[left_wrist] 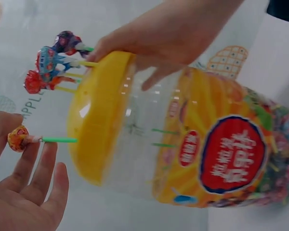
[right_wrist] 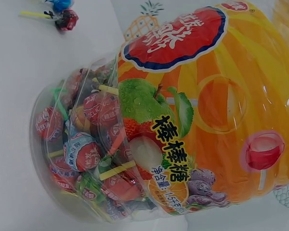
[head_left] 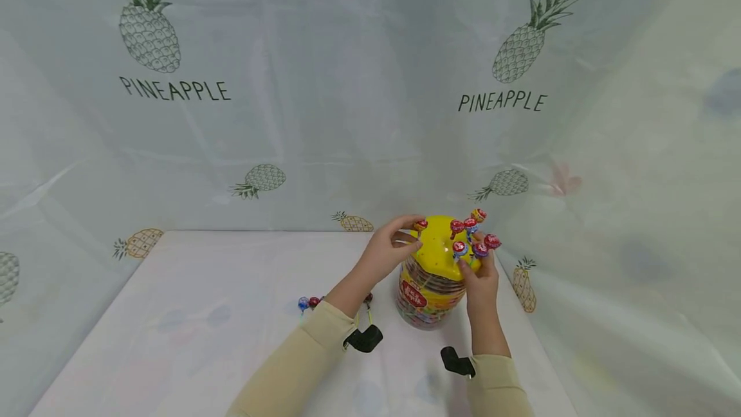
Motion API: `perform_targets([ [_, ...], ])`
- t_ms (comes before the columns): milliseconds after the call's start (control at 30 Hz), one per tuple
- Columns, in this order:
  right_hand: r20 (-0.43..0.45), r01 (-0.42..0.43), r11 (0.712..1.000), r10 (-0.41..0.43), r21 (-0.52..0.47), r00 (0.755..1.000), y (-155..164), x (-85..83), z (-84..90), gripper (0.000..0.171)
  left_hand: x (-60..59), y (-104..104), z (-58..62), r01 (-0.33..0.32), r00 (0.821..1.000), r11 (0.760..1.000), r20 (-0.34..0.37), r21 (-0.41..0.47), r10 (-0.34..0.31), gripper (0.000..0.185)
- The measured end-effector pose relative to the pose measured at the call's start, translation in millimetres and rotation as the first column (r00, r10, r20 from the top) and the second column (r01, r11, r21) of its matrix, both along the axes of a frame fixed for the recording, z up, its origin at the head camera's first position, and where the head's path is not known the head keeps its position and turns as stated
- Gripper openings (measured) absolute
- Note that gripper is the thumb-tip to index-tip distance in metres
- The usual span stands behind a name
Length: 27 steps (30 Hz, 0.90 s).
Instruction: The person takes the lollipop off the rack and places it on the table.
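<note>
A clear candy jar with a domed yellow lid stands upright on the table. My left hand pinches an orange-yellow wrapped lollipop by its candy end. That lollipop's green stick points at the dome, its tip at the lid's surface. On the lid's other side, my right hand holds the jar near the rim, thumb in front. Several lollipops stick out of the lid beside that hand. Through the jar's lower wall show many wrapped lollipops.
Loose lollipops lie on the white table left of the jar, partly hidden behind the left forearm. A pineapple-print sheet hangs behind and at the sides. Black wrist cameras sit at both sleeves.
</note>
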State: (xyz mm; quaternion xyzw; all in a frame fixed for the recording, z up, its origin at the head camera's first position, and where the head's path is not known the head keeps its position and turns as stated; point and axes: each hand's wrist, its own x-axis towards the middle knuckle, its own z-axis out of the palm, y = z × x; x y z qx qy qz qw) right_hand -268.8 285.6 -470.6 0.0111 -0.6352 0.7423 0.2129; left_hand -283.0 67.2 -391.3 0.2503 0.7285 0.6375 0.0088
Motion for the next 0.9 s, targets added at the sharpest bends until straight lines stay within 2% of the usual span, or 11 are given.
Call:
perform_targets([
  [167, 0.014, 0.021, 0.999, -0.021, 0.027, 1.0, 0, 1.1, 0.1, 0.058, 12.5, -12, -23.7, -0.029, 0.999, 1.0, 0.033, 0.012, 0.029, 0.048],
  [333, -0.024, 0.014, 1.0, -0.014, 0.009, 1.0, 0, 2.6, 1.4, 0.057, 23.1, -21, -46.7, -0.073, 0.994, 0.996, 0.091, 0.052, 0.068, 0.048],
  [500, -0.002, 0.023, 1.0, -0.023, -0.001, 1.0, 0, 3.8, 3.3, 0.057, 34.1, -27, -70.2, -0.114, 0.985, 0.99, 0.14, 0.088, 0.101, 0.048],
  [700, 0.058, 0.04, 0.999, -0.041, 0.027, 0.997, 0, 4.7, 4.3, 0.06, 51.3, -33, -99.7, -0.166, 0.964, 0.981, 0.229, 0.103, 0.139, 0.049],
  [900, 0.067, 0.038, 0.999, -0.039, 0.026, 0.997, -4, 2.9, 3.1, 0.061, 60.7, -37, -125.3, -0.226, 0.941, 0.972, 0.273, 0.071, 0.199, 0.049],
])
